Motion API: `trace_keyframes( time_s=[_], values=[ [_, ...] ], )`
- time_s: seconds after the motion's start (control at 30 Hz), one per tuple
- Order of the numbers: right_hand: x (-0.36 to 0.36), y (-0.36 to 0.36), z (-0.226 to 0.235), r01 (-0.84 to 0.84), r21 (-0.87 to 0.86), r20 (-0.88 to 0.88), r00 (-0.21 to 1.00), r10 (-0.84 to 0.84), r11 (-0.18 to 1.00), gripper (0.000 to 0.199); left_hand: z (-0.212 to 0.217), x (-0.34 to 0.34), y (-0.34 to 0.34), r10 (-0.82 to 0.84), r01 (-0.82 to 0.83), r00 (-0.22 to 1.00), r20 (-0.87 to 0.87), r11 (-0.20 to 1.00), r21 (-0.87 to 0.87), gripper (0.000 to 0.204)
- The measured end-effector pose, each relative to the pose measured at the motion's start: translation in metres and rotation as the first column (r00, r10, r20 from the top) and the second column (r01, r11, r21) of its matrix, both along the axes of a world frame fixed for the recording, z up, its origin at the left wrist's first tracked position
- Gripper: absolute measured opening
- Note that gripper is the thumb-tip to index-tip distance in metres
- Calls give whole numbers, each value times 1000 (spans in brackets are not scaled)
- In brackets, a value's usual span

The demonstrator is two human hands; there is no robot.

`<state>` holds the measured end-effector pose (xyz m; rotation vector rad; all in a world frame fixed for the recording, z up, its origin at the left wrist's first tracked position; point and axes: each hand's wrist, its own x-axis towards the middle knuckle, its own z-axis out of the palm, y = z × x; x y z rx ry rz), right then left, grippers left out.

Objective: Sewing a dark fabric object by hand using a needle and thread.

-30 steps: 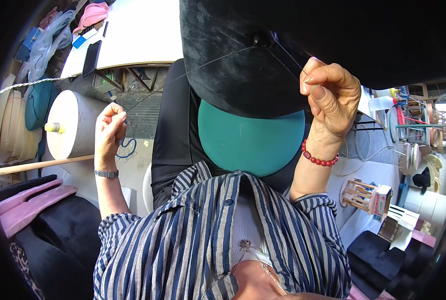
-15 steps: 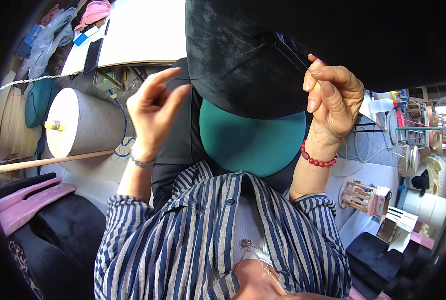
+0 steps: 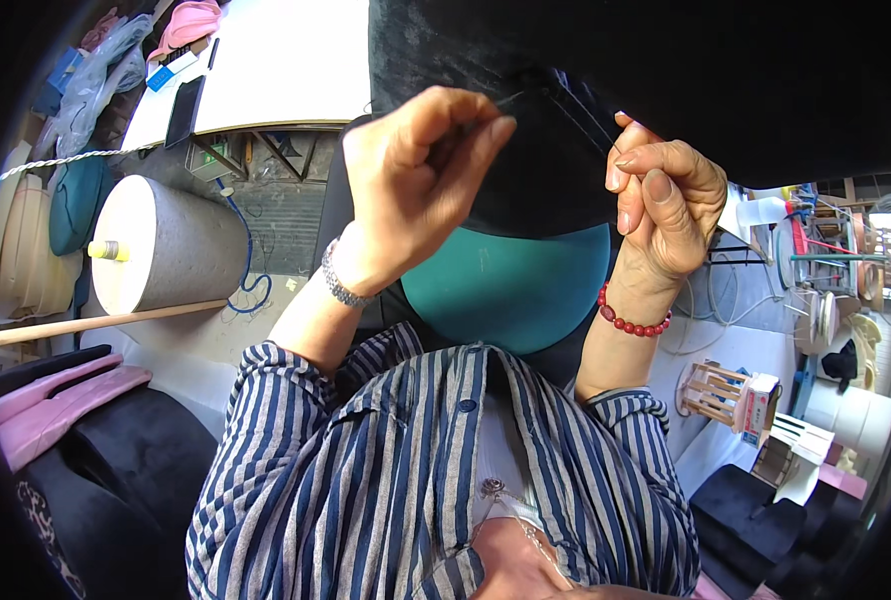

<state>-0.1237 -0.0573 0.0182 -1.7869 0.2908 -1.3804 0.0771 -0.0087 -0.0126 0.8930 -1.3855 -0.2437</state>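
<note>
Black velvety fabric (image 3: pixel 436 50) spreads in front of me, with a small gap in it near the middle. Thin dark thread (image 3: pixel 584 112) slants from that gap toward my right hand (image 3: pixel 671 205), whose fingertips are pinched together on it. My left hand (image 3: pixel 416 175) is raised over the fabric's near edge, its fingers curled and thumb close to the index finger. A fine dark line juts from those fingertips; needle or thread, I cannot tell. Below the fabric, between my legs, shows a rounded teal panel (image 3: pixel 511 290).
At the left are a white table (image 3: pixel 276 70), a large pale roll (image 3: pixel 181 245) and a wooden pole (image 3: pixel 116 322). Pink and black upholstered pieces (image 3: pixel 86 410) lie lower left. A small wooden stool (image 3: pixel 716 393) and black cushions (image 3: pixel 751 510) are at the right.
My left hand has moved right and slightly up over the black fabric, its spread thumb and finger closing together. My right hand stays nearly where it was, pinching the thread.
</note>
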Motion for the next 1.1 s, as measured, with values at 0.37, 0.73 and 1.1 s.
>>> trace_keyframes(
  time_s=[0.37, 0.73, 1.1],
  values=[
    [1, 0, 0, -5, 30, -14, 1000, 6, 1000, 17, 3, 10, 39, -192, 171, 975, 114, 970, 174, 26],
    [4, 0, 2, 9, -22, 20, 1000, -8, 1000, 13, -61, 103, 72, 304, -204, 925, -228, 903, 378, 16],
    [10, 3, -1, 77, -4, 46, 996, -77, 997, 12, -87, 165, 84, 462, -439, 887, 16, 831, 341, 10]
  ],
)
